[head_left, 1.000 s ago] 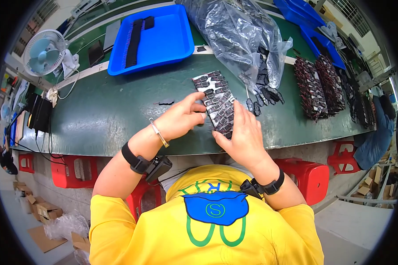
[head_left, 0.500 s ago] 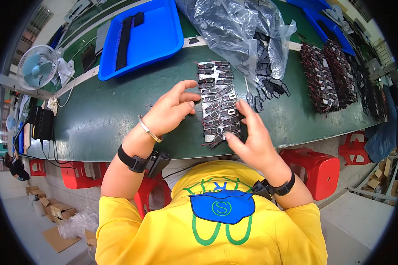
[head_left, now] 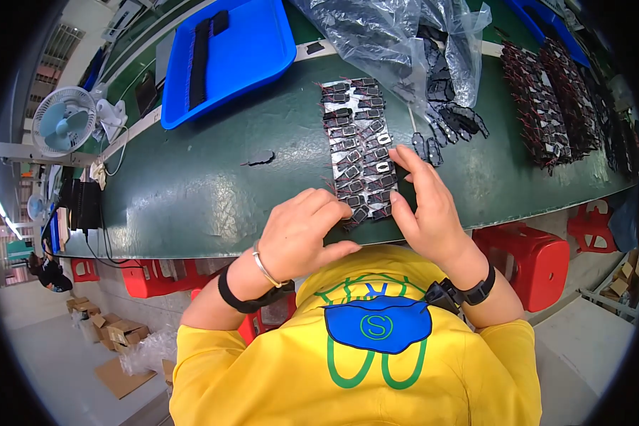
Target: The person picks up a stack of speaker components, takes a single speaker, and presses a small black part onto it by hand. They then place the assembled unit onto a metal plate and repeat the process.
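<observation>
A long silvery sheet (head_left: 363,166) lies on the green table (head_left: 192,192) in front of me. It carries rows of small black rectangular parts (head_left: 346,144) with thin red and black wires; they look like tiny speakers. My left hand (head_left: 302,231) is by the sheet's lower left corner, fingers bent loosely and thumb apart, with nothing visible in it. Along the right edge, my right hand (head_left: 427,202) has its fingertips and thumb at the parts, spread and holding nothing I can see. A small dark wired piece (head_left: 261,160) lies left of the sheet.
A blue tray (head_left: 248,67) with a black strip stands at the back left. Clear plastic bags (head_left: 383,42) and black flat parts (head_left: 461,121) lie behind the sheet. More loaded sheets (head_left: 539,106) are stacked at right. A fan (head_left: 64,121) and red stools (head_left: 522,263) stand around.
My left hand has moved down from the sheet's left side to its lower corner, uncovering the small dark piece. The right hand stays at the right edge. The whole view has shifted slightly.
</observation>
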`<move>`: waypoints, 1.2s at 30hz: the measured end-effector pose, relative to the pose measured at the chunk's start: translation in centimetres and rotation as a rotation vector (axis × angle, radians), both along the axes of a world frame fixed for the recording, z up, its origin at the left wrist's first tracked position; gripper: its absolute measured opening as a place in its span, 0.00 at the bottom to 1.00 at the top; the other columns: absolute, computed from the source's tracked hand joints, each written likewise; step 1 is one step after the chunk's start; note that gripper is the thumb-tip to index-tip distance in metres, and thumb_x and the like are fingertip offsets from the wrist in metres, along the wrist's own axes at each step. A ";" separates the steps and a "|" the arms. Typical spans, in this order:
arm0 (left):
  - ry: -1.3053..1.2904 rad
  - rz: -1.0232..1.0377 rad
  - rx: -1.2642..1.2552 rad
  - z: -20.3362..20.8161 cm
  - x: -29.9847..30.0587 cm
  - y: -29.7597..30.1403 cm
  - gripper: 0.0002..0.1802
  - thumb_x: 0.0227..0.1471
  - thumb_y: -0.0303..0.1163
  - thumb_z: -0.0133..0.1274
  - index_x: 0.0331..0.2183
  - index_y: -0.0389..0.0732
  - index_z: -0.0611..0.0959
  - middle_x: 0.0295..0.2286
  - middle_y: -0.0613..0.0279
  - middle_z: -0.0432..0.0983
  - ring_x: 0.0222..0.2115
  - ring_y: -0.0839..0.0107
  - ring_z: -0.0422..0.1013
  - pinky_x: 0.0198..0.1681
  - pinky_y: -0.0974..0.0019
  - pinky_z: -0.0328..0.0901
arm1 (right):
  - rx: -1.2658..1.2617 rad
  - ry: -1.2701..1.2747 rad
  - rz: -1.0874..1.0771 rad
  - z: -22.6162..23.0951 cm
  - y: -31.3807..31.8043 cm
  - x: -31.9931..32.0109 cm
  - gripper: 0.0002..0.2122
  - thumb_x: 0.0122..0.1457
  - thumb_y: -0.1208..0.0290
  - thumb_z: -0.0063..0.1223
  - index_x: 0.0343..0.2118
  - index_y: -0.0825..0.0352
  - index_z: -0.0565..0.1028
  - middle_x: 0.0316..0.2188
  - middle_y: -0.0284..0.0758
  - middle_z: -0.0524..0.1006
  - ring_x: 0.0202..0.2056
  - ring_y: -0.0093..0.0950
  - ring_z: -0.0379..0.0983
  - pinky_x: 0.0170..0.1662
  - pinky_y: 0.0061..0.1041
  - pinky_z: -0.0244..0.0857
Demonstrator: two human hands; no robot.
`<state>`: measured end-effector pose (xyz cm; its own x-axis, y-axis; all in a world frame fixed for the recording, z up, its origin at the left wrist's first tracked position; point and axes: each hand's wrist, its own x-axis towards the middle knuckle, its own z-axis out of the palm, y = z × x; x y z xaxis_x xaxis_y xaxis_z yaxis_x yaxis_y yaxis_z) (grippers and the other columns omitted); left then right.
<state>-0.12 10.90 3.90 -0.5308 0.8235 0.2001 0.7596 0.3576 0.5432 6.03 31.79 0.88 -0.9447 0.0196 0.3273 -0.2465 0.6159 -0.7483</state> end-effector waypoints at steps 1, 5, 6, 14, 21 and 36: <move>0.034 0.037 0.026 -0.3 0.4 0.1 0.17 0.32 0.29 0.64 0.29 0.40 0.77 0.25 0.60 0.71 0.27 0.59 0.69 0.29 0.63 0.64 | -0.007 -0.001 0.001 0.0 0.0 0.0 0.27 0.49 0.82 0.49 0.55 0.71 0.58 0.49 0.45 0.69 0.49 0.38 0.67 0.47 0.30 0.61; 0.094 0.141 0.095 -2.1 1.4 0.3 0.16 0.31 0.28 0.64 0.28 0.40 0.77 0.26 0.60 0.71 0.27 0.59 0.69 0.29 0.62 0.64 | 0.006 0.040 -0.016 -0.3 -0.1 0.1 0.26 0.48 0.82 0.51 0.52 0.71 0.60 0.47 0.44 0.70 0.47 0.39 0.67 0.48 0.31 0.61; 0.110 0.175 0.116 -2.4 1.5 0.3 0.16 0.32 0.27 0.63 0.28 0.40 0.77 0.26 0.60 0.71 0.27 0.59 0.69 0.29 0.62 0.64 | -0.004 0.094 -0.020 -0.4 0.0 0.2 0.24 0.47 0.82 0.51 0.51 0.71 0.62 0.45 0.44 0.70 0.46 0.39 0.67 0.47 0.31 0.61; 0.158 0.163 0.187 -1.4 1.9 -0.1 0.14 0.34 0.25 0.61 0.28 0.39 0.76 0.25 0.61 0.70 0.25 0.62 0.68 0.28 0.63 0.63 | 0.035 0.367 0.157 0.6 0.4 1.1 0.19 0.42 0.77 0.61 0.40 0.71 0.70 0.38 0.40 0.73 0.38 0.36 0.69 0.41 0.31 0.63; 0.032 0.051 0.277 -0.9 3.6 0.4 0.14 0.33 0.20 0.61 0.28 0.37 0.76 0.25 0.59 0.74 0.25 0.61 0.71 0.28 0.64 0.65 | 0.054 0.290 0.424 0.6 -0.3 2.0 0.19 0.38 0.72 0.65 0.36 0.69 0.73 0.27 0.35 0.74 0.27 0.33 0.70 0.30 0.29 0.64; -0.813 0.203 0.520 -2.4 6.0 0.8 0.10 0.43 0.20 0.58 0.33 0.34 0.77 0.29 0.62 0.75 0.30 0.76 0.71 0.34 0.73 0.67 | 0.076 0.348 0.335 0.3 0.0 3.7 0.17 0.36 0.79 0.64 0.34 0.70 0.73 0.21 0.36 0.75 0.20 0.31 0.72 0.23 0.26 0.63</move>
